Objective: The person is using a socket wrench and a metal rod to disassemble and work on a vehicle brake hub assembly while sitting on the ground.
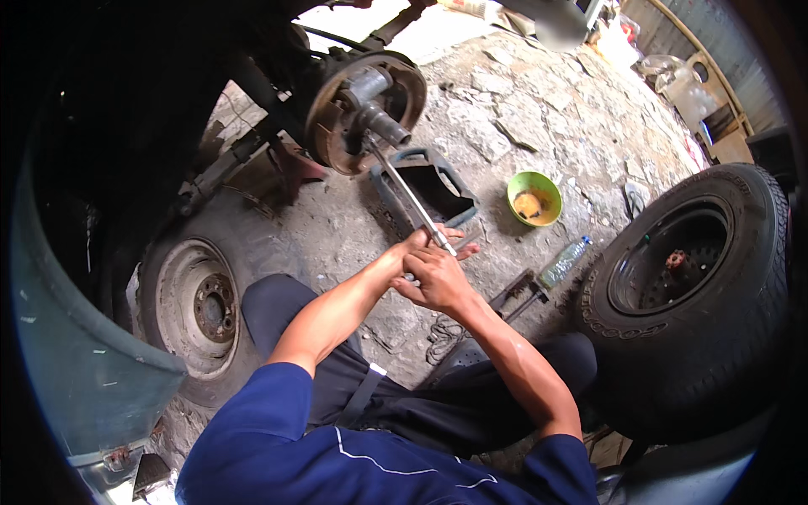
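Note:
A long silver extension bar (404, 189) of a socket wrench slants from the wheel hub's brake backing plate (404, 77) down to my hands. Its far end meets the plate just below the thick metal spindle (389, 126). At the near end a short crosswise handle (465, 241) shows between my fingers. My left hand (414, 244) is round that end, some fingertips reaching out past the bar. Over it lies my right hand (438, 279), closed on the same end and hiding much of the handle.
Under the hub sits a cut-open black container (463, 181). Nearby are a green bowl (551, 189) with orange liquid, a plastic bottle (564, 263) and a red stand (296, 167). Wheels lie left (172, 311) and right (707, 370); a vehicle panel (84, 362) borders the left.

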The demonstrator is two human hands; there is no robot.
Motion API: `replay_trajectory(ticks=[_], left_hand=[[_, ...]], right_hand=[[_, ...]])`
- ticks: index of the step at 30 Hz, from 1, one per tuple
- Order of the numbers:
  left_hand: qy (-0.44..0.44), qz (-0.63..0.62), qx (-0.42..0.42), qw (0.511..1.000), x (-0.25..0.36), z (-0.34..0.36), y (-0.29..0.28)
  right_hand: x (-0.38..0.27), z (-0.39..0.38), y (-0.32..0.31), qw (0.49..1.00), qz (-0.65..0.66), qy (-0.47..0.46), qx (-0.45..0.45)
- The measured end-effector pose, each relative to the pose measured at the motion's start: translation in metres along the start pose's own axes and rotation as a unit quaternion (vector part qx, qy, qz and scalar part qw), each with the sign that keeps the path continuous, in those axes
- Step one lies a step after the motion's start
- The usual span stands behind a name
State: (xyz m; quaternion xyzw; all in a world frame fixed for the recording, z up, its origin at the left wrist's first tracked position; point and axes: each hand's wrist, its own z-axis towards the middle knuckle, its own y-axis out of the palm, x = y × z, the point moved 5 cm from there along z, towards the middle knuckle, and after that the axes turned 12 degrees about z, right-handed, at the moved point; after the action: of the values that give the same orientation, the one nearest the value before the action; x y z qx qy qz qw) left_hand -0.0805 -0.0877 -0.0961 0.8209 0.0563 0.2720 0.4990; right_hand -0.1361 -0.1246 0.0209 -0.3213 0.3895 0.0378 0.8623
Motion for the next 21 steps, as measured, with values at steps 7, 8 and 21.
replay_trajectory(ticks=[7, 8, 21], left_hand=[[0.012, 0.047, -0.047, 0.998, 0.015, -0.035, 0.011], [0.015, 0.054, -0.082, 0.995, 0.019, -0.039, 0.019], [-0.005, 0.130, 0.067, 0.989, 0.019, -0.007, -0.004]], right_hand=[[-0.002, -0.002, 0.009, 0.998, -0.050, 0.023, -0.030], [-0.001, -0.001, 0.011, 0.998, -0.053, 0.027, -0.034], [-0.035, 0.003, 0.056, 0.993, -0.070, -0.089, 0.045]])
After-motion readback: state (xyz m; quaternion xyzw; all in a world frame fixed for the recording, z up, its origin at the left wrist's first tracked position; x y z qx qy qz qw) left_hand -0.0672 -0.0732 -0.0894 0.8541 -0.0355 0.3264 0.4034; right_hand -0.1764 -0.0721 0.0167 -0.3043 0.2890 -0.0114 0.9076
